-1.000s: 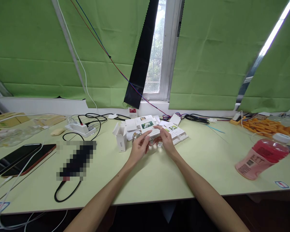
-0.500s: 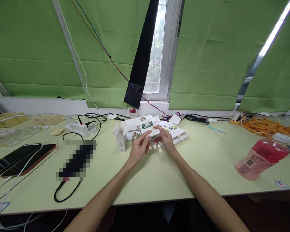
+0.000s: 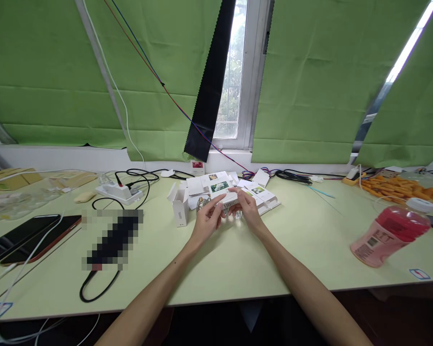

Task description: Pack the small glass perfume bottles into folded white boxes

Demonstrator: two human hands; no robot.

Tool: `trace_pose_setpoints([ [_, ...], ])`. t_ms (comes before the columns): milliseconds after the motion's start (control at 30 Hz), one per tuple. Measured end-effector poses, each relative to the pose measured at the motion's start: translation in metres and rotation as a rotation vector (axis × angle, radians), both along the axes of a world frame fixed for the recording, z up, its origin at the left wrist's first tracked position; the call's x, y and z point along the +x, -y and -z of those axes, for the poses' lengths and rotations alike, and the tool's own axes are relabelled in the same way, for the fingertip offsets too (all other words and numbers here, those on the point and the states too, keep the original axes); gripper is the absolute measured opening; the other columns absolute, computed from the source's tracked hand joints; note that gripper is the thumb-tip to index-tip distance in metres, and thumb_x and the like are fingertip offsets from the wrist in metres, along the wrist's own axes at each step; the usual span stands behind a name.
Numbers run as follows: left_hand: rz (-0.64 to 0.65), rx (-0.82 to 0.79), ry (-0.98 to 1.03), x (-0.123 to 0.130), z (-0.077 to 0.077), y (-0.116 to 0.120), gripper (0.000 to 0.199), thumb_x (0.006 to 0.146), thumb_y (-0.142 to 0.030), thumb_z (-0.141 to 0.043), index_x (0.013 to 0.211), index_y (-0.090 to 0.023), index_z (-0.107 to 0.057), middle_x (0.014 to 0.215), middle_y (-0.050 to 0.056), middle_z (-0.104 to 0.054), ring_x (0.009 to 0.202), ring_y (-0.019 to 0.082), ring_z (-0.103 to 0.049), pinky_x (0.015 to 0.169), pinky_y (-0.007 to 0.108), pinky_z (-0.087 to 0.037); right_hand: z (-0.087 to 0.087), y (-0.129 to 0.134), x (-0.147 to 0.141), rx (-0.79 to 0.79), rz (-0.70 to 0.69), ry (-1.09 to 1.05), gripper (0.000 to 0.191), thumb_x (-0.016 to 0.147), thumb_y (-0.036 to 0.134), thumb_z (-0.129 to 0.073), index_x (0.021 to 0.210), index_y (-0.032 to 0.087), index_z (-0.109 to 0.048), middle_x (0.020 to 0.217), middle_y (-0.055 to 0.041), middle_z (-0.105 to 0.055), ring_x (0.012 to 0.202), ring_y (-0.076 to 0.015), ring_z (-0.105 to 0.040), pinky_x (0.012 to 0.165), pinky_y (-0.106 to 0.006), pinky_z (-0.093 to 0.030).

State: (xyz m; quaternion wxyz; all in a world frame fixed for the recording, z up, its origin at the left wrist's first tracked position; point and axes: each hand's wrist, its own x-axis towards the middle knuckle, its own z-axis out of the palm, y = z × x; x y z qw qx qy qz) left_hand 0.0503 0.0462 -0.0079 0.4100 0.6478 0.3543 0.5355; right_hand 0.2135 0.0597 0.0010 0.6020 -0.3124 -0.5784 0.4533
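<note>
Between both hands is a small white box with a barcode [image 3: 229,203], held just above the table. My left hand [image 3: 208,218] grips its left end, fingers bent round it. At the right end, my right hand [image 3: 246,209] holds it with the fingertips on top. A white carton with an open flap [image 3: 181,211] stands upright left of my left hand. Glass bottles [image 3: 201,203] show partly behind my left hand, and clear glass glints beneath the box. Flattened white cartons with flower pictures [image 3: 219,185] lie piled behind the hands.
On the pale green table [image 3: 223,269], a pink drink bottle [image 3: 389,235] stands at the right. Phones [image 3: 39,238] and a looped black cable [image 3: 82,288] lie left. A power strip [image 3: 120,193] and cables run along the back, with orange items [image 3: 397,188] at far right.
</note>
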Motion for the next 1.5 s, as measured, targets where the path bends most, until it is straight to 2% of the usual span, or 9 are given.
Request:
trace_pose_setpoints([
  [833,-0.029,0.002,-0.067,0.0017,-0.0025,0.0032,0.059,0.092,-0.058,-0.056,0.135,-0.019,-0.064,0.064,0.001,-0.062,0.046,0.010,-0.048,0.042,0.021,-0.041,-0.0013,-0.0011,0.0015,-0.008,0.031,0.039,0.062,0.088,0.075,-0.048,0.113,0.021,-0.067,0.068,-0.0012,-0.064,0.052,-0.0181,-0.063,0.049,-0.030,-0.046],
  [1500,-0.029,0.008,-0.058,0.0004,-0.0029,0.0043,0.055,0.093,-0.055,-0.056,0.135,-0.019,-0.064,0.070,0.002,-0.062,0.049,0.010,-0.049,0.043,0.020,-0.041,-0.0041,0.0025,0.0013,-0.007,0.002,-0.004,0.056,0.088,0.067,-0.057,0.116,0.020,-0.067,0.071,-0.0008,-0.066,0.052,-0.0163,-0.064,0.049,-0.028,-0.047],
])
